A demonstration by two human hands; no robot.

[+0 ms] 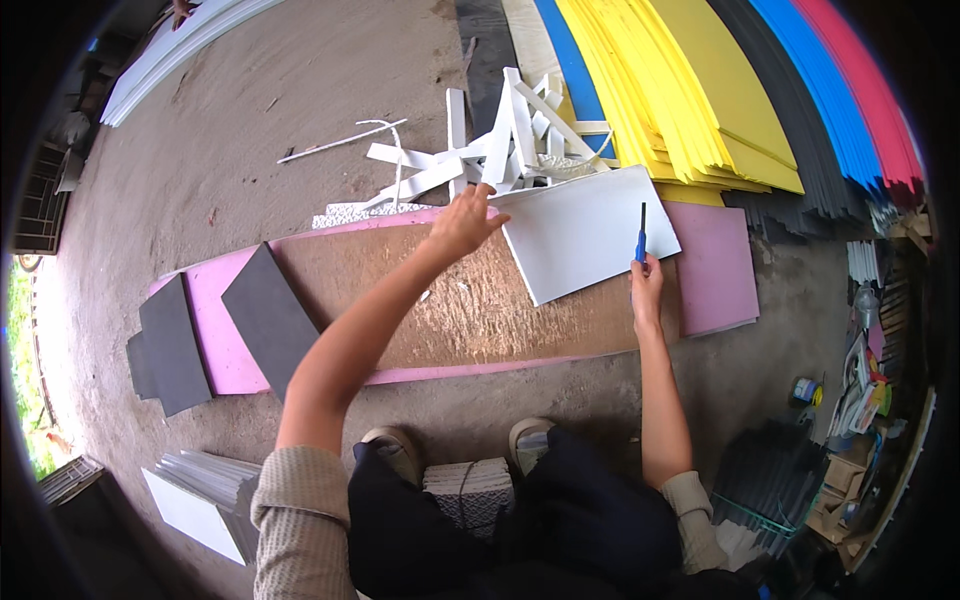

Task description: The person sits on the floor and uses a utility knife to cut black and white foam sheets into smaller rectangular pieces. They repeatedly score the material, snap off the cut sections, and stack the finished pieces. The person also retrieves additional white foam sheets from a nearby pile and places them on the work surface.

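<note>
My right hand (648, 285) is closed round a blue utility knife (641, 246), its dark blade pointing away from me. The knife stands over a white foam sheet (580, 235), which lies at a slant on a worn brown board (450, 310). At the sheet's far left corner is my left hand (463, 225), its fingers apart and nothing visible in them. Whether it touches the sheet I cannot tell. Just beyond that hand lies a heap of white offcut strips (510, 135).
Under the board is a pink sheet (720, 270); dark grey sheets (265, 315) rest on its left end. Stacked yellow sheets (670, 90) and blue sheets (820, 80) lie far right. A white stack (205, 495) stands near left. Another person's hand (183, 12) shows far left.
</note>
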